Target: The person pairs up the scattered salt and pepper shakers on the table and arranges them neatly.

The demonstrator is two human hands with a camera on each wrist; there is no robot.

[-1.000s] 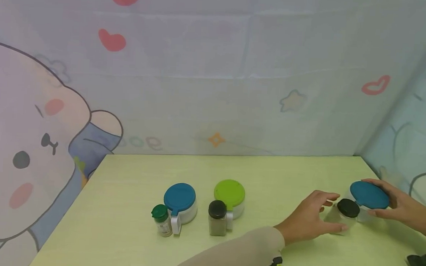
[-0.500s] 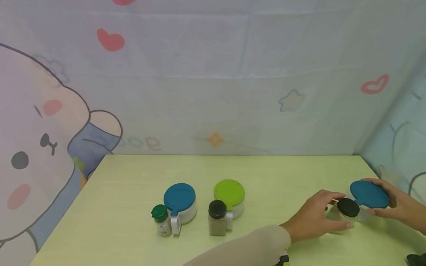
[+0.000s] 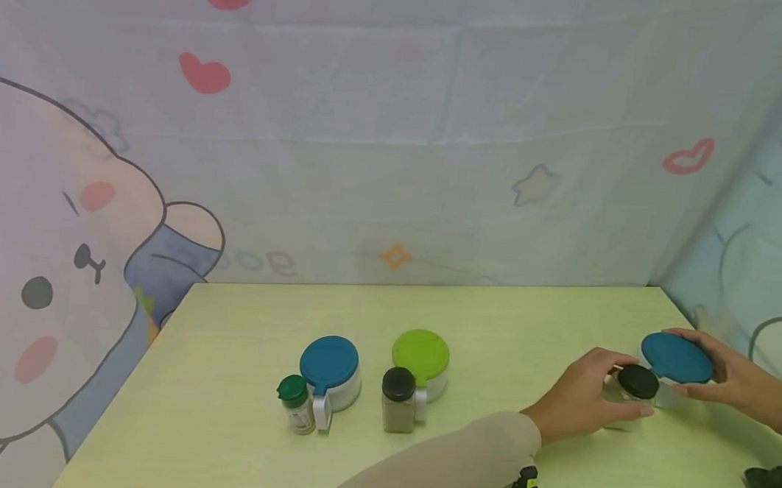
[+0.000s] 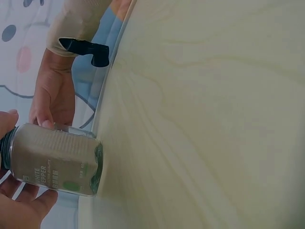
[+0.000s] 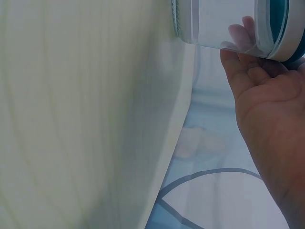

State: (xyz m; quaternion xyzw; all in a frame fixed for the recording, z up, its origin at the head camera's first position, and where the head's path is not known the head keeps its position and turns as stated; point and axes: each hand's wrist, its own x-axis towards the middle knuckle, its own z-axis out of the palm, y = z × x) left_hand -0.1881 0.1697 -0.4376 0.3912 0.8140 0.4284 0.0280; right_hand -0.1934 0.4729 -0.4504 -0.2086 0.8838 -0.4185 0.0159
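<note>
At the table's right side, my left hand [image 3: 578, 401] holds a spice jar [image 3: 638, 381] with a black lid, thumb on the near side and fingers on the far side. "White pepper" shows on the label of this pepper jar [image 4: 52, 160] in the left wrist view. Just beside it, my right hand [image 3: 745, 379] grips a seasoning pot [image 3: 677, 358] with a blue lid, fingers and thumb on opposite sides. The right wrist view shows the clear wall of this pot [image 5: 221, 21]; its top is cut off by the frame.
A second blue-lidded pot [image 3: 330, 362] stands left of centre, with a green-capped shaker [image 3: 298, 405] by its handle. Near the middle are a green-lidded pot [image 3: 421, 356] and a black-lidded spice jar [image 3: 399, 401]. Cloth [image 3: 342, 160] hangs behind the pale yellow table [image 3: 223, 412].
My left hand has moved right, and its thumb and fingers have come in around the pepper jar. The right hand stays nearly still on the blue-lidded pot.
</note>
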